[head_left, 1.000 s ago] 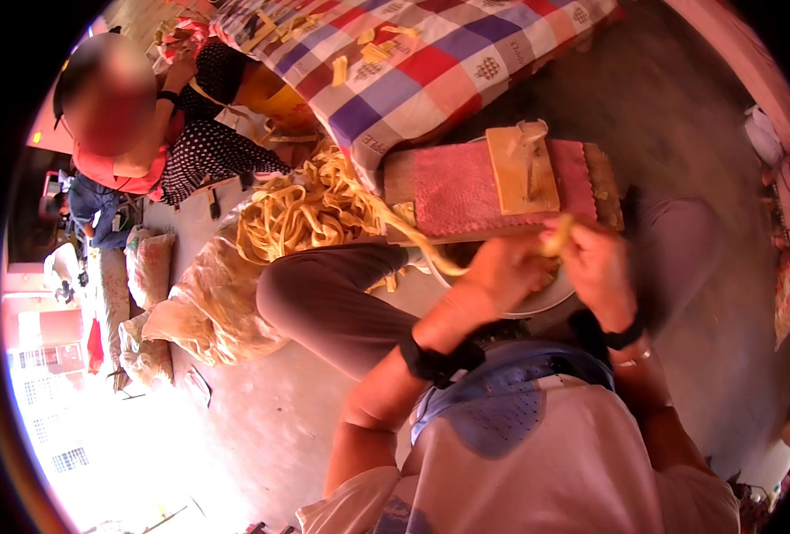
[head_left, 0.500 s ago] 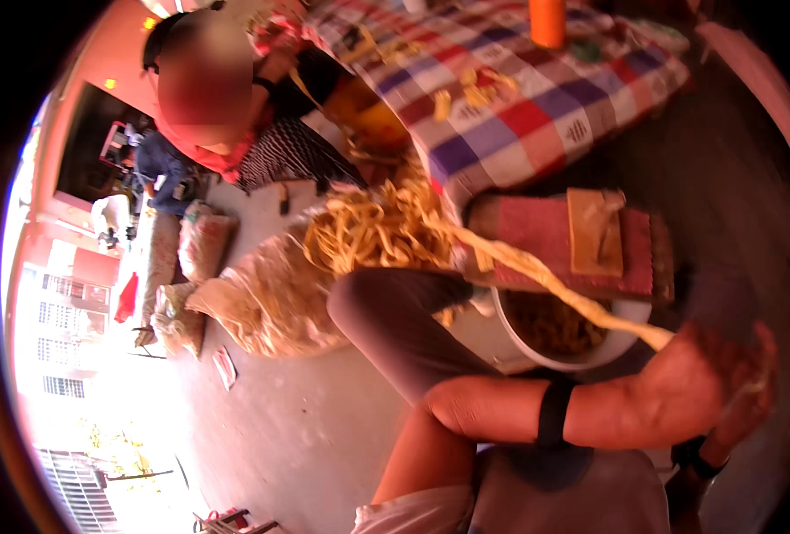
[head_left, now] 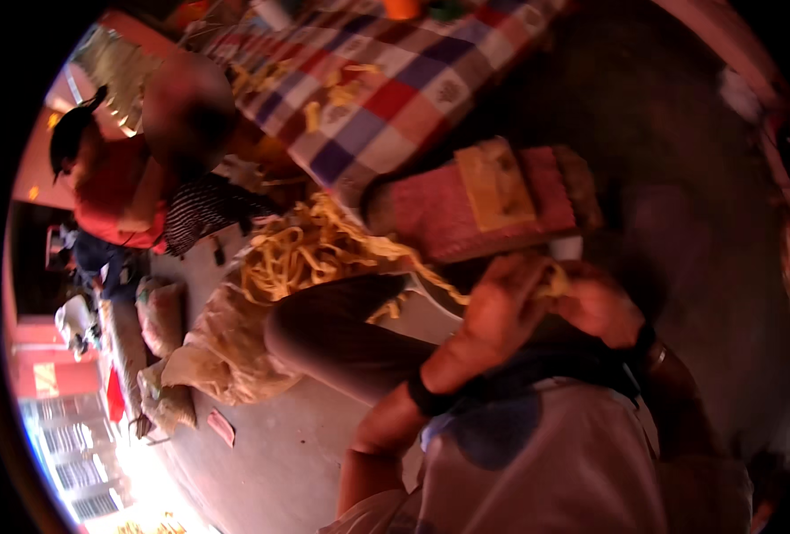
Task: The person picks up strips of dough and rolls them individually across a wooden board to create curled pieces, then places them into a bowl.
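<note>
My left hand (head_left: 506,303) and my right hand (head_left: 601,307) are close together above my lap, both closed. Between their fingers is a bunched bit of a long yellow strip (head_left: 445,287). The strip runs from my left hand up and left to a tangled heap of similar strips (head_left: 297,258), past my bent knee. Below and behind my hands is a pale bowl, of which the rim (head_left: 432,298) shows; its contents are mostly hidden. Just beyond my hands lies a board with a red pad (head_left: 426,209) and a tan rectangular block (head_left: 493,187) on top.
A checked cloth (head_left: 395,102) covers a table ahead, with strip pieces (head_left: 346,89) and an orange container (head_left: 402,7). A person in red (head_left: 114,191) sits at the far left. A crumpled plastic sack (head_left: 221,351) and other filled sacks (head_left: 161,316) stand on the floor.
My left hand has come back from the far right, and the strip, stretched taut before, now sags. Both hands now meet in front of me. The view has shifted to the right.
</note>
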A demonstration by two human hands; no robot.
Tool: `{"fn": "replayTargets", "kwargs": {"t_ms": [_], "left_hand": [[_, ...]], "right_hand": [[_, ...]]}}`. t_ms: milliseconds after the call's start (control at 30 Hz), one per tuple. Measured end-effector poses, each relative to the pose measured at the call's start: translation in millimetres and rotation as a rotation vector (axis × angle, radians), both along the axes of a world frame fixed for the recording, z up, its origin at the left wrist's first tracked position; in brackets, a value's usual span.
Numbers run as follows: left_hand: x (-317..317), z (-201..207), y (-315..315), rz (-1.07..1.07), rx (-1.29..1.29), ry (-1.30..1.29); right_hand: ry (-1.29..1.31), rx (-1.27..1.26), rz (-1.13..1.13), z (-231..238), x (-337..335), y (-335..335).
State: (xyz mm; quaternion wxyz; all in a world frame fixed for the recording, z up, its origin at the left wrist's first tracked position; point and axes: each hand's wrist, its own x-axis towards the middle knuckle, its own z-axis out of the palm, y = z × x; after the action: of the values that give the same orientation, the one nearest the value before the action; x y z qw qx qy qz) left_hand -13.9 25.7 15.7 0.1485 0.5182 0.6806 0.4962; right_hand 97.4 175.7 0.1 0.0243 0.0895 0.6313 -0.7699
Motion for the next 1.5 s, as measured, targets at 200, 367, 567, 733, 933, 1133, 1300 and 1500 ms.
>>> {"fn": "replayTargets", "kwargs": {"t_ms": [200, 367, 567, 733, 933, 1133, 1300, 1500], "left_hand": [[-2, -1, 23, 0.081, -0.091, -0.154], [0, -28, 29, 0.25, -0.082, -0.526], [25, -8, -10, 0.07, -0.298, -0.557], [11, -15, -27, 0.188, -0.309, -0.074], [8, -11, -19, 0.23, -0.317, 0.231], [-15, -7, -25, 0.083, -0.333, 0.026], [-36, -18, -23, 0.032, -0.224, -0.226], [-90, -20, -9, 0.182, -0.291, -0.235]], "right_hand": [[0.474, 0.675, -0.385, -8, -25, -6], [0.44, 0.827, -0.496, -3, -17, -13], [0.247, 0.352, -0.595, -8, -21, -8], [0.249, 0.29, -0.553, -23, -23, -3], [0.206, 0.951, 0.022, 14, -10, 20], [0.301, 1.061, 0.187, 17, -2, 53], [0.294, 1.104, 0.19, 35, -11, 64], [0.305, 1.185, -0.086, 8, -59, 73]]}}
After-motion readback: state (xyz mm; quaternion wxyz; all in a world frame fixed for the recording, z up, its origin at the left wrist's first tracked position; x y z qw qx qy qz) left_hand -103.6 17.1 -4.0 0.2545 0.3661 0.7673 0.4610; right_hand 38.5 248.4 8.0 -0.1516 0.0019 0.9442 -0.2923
